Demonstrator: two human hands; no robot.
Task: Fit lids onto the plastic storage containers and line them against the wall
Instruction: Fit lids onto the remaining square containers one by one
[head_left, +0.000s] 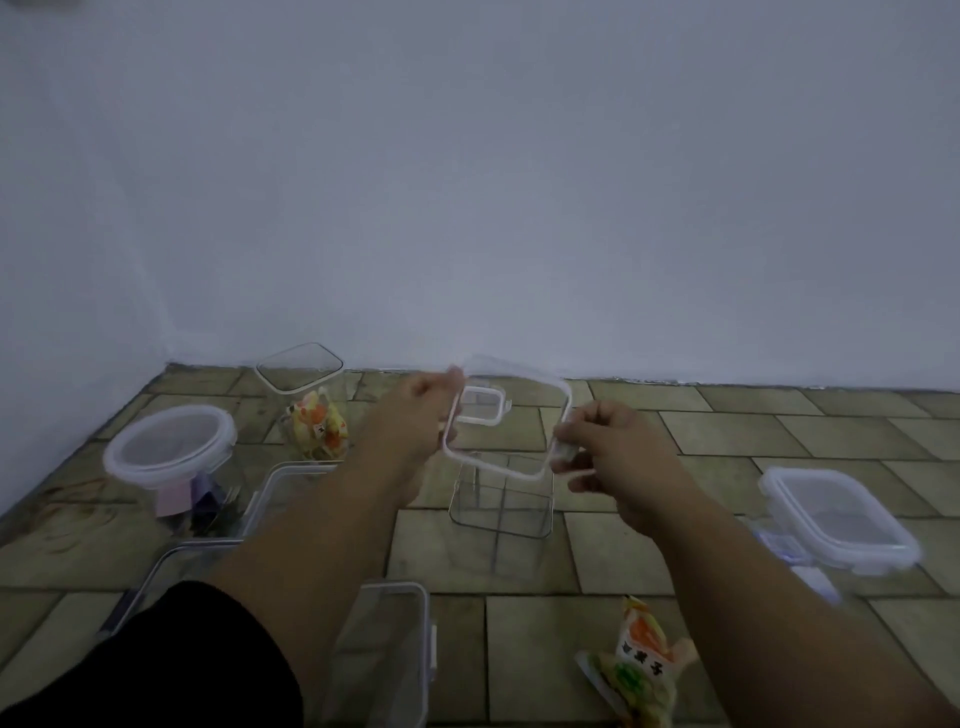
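Observation:
I hold a clear square lid (514, 382) with a pale pink rim in the air, tilted. My left hand (421, 415) grips its left edge and my right hand (605, 449) pinches its right edge. Directly below it an open clear square container (501, 504) stands on the tiled floor. A small lidded container (485, 405) shows through the held lid, farther back near the wall.
A tall lidded container with orange snack packets (311, 402) stands near the wall. At left is a round lidded jar (171, 449), at right a lidded rectangular box (839, 519). Open clear bins (387, 654) sit close to me, and a snack packet (641, 670) lies at bottom right.

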